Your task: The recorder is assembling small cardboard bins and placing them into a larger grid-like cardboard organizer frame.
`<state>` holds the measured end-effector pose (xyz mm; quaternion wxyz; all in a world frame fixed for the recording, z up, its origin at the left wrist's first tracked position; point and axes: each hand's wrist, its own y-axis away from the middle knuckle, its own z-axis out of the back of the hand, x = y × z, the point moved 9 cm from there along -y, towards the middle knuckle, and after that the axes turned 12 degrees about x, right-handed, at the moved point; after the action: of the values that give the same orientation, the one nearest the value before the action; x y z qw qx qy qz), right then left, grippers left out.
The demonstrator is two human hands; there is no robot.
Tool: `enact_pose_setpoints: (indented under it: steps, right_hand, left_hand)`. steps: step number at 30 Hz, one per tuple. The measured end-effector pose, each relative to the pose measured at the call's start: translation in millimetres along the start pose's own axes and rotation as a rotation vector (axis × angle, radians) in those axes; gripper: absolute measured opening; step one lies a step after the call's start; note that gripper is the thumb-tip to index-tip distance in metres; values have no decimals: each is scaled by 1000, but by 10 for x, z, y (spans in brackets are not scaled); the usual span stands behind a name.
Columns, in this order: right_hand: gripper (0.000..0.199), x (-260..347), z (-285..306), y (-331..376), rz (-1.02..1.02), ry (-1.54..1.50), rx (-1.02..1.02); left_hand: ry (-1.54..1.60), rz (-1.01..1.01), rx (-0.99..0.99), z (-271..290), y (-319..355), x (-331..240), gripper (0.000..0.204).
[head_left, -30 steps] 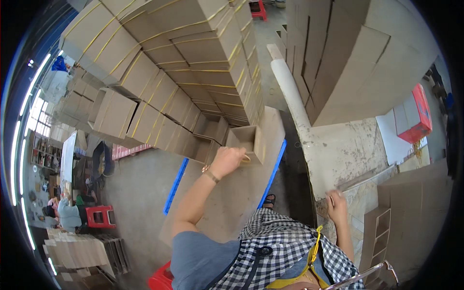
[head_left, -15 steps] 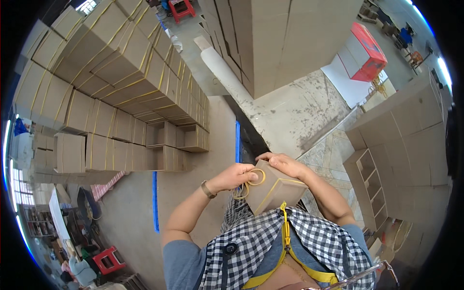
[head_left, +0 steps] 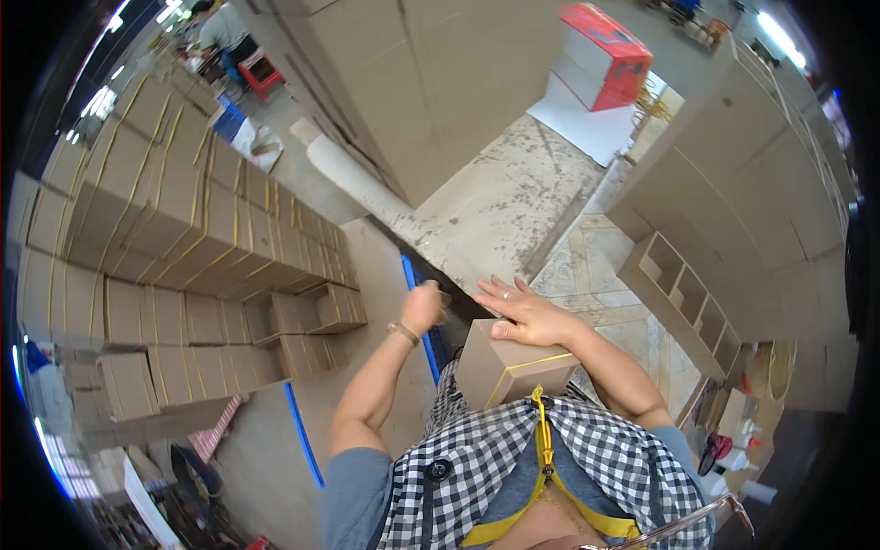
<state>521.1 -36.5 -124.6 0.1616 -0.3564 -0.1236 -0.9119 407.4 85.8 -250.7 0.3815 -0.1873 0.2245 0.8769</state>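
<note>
A small brown cardboard box rests at my lap against the checked apron, with a yellow elastic band running around it. My right hand lies on its upper edge, thumb on the top face and fingers stretched out past the far side. Away to the left of the box, my left hand is closed in a fist. A blurred yellowish bit shows beside its fingers, where loose yellow band loops were a moment earlier; its exact shape is hard to make out.
Cardboard boxes bound with yellow bands are stacked at left. Tall cardboard stands ahead, and a divided cardboard tray at right. A red and white box sits on a white sheet. A blue strip lies near my left hand.
My left hand has left the box and moved left and up, closing into a fist. My right hand's fingers have straightened on the box. The view has turned, shifting the surroundings.
</note>
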Motion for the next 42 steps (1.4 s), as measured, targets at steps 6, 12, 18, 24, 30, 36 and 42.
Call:
enact_pose_setpoints:
  steps: [6,12,18,24,30,36,42]
  right_hand:
    - [40,-646,234,617,-270,-981,-69]
    - [39,-828,582,999,-356,-822,-289]
    - [45,-938,534,1096,-402,-591,-458]
    - [47,-1483,701,1419,-593,-451,-689]
    - [18,-1659,1392,1969,-621,-62,-919]
    - [7,-2162,627,1661,-645,410,-578]
    - [6,-2498,572,1695,-839,378,-614]
  left_hand:
    - [504,-407,-137,529,539,-1391,22]
    - [442,-515,-91,559,943,-2093,26]
    - [492,-457,-105,474,964,-2014,12]
    - [341,-498,452,142,1002,-2065,11]
    - [750,14,208,69,998,-808,24]
    - [1013,518,169,-760,1127,247,48]
    - [732,607,173,-950,1344,279,35]
